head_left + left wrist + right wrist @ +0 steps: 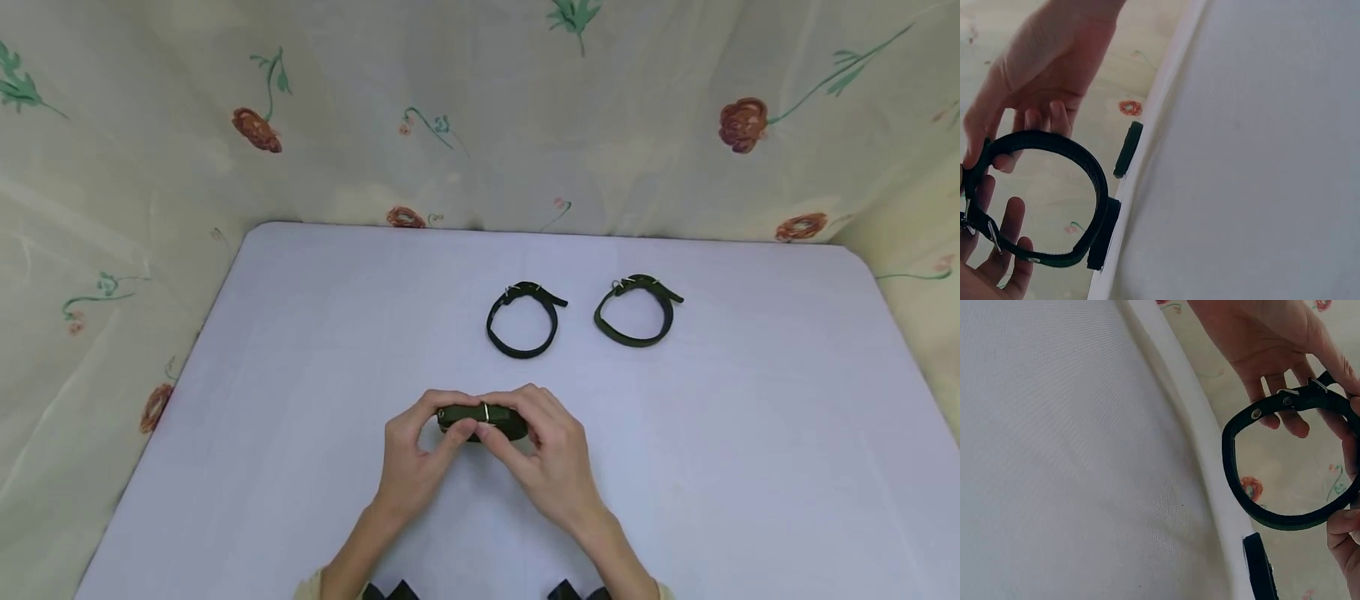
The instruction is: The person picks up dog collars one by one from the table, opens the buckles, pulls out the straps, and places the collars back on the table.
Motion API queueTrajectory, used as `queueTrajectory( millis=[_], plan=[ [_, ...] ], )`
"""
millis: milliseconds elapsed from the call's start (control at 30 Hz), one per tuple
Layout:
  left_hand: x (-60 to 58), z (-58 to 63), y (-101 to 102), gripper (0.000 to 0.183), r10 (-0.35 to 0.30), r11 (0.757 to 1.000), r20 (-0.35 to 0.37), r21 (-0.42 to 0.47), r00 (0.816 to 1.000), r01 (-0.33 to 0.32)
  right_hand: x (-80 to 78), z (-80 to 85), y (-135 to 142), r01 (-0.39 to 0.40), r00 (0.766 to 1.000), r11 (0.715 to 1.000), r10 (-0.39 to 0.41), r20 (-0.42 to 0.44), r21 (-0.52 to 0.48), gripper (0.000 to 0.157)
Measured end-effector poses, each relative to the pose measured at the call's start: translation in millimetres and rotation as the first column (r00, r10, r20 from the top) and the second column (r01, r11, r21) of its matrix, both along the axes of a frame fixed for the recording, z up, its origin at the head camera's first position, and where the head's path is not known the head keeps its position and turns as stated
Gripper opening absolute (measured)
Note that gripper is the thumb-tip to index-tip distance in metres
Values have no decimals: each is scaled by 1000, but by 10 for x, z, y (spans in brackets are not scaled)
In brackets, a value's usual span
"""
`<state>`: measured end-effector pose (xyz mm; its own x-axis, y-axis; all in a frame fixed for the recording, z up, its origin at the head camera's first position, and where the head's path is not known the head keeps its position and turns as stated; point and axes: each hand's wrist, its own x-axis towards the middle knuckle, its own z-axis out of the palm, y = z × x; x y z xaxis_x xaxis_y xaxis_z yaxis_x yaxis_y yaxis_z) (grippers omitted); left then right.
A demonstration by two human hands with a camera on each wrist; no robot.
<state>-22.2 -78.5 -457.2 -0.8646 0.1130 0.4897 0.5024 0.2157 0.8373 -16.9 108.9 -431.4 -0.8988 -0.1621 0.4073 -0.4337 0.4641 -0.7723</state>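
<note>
A dark green collar (506, 421) with metal buckle parts is held up between both hands near the middle of the white table (300, 358). My left hand (414, 454) pinches its left part between thumb and fingers. On the other side my right hand (553, 457) pinches the band, and the two thumbs nearly meet by a metal loop. Both wrist views show the collar closed into a ring, with silver hardware and a rivet (1256, 414) along the band. From the head view the ring is seen edge-on.
Two similar buckled collars lie as rings beyond the hands, one (555, 321) near the middle and another (663, 321) farther right. A flower-patterned curtain (480, 117) hangs behind the table's far edge (480, 230). Black angular pieces (401, 591) show beside the forearms.
</note>
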Motion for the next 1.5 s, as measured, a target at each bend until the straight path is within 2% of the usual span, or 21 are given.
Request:
queueTrajectory(
  millis=[133, 300, 433, 533, 600, 700, 900, 1033, 1133, 1233, 1333, 1500],
  plan=[
    [11, 20, 8, 17, -11, 997, 67, 83, 998, 5, -5, 4, 4, 9, 1000, 1000, -9, 27, -6, 26],
    [32, 52, 10, 17, -64, 978, 164, 204, 984, 30, -12, 7, 9, 8, 996, 1000, -6, 85, -26, 25],
    [33, 42, 15, 28, -135, 946, 213, 319, 968, 61, -18, -2, 8, 11, 995, 999, -7, 101, -38, 25],
    [22, 41, 12, 37, -163, 918, 265, 393, 950, 48, -22, -14, 16, 23, 993, 998, -16, 118, -53, 25],
    [15, 43, 8, 38, -162, 912, 297, 409, 941, 28, -27, -17, 23, 27, 990, 997, -17, 138, -69, 24],
    [16, 48, 8, 32, -151, 924, 324, 383, 934, 17, -28, -9, 33, 38, 980, 993, -15, 200, -115, 21],
    [23, 52, 26, 34, -52, 968, 327, 248, 944, -32, -17, 27, 43, 70, 957, 968, 2, 290, -240, 24],
    [21, 33, 34, 33, 37, 982, 281, 169, 959, -88, -11, 37, 39, 12, 969, 974, 45, 245, -227, 26],
    [22, 20, 30, 30, 76, 991, 201, 94, 977, -97, -3, 35, 23, -45, 980, 973, 87, 179, -225, 32],
    [25, 17, 27, 30, 70, 997, 106, 34, 992, -74, 7, 36, 7, -74, 983, 967, 111, 144, -245, 37],
    [23, 20, 35, 30, 47, 999, 33, 5, 998, -47, 11, 39, 3, -67, 987, 962, 104, 125, -265, 33],
    [27, 35, 73, 28, 31, 999, 19, 11, 999, -32, 4, 46, 22, -20, 990, 950, 62, 124, -312, 25]
  ],
)
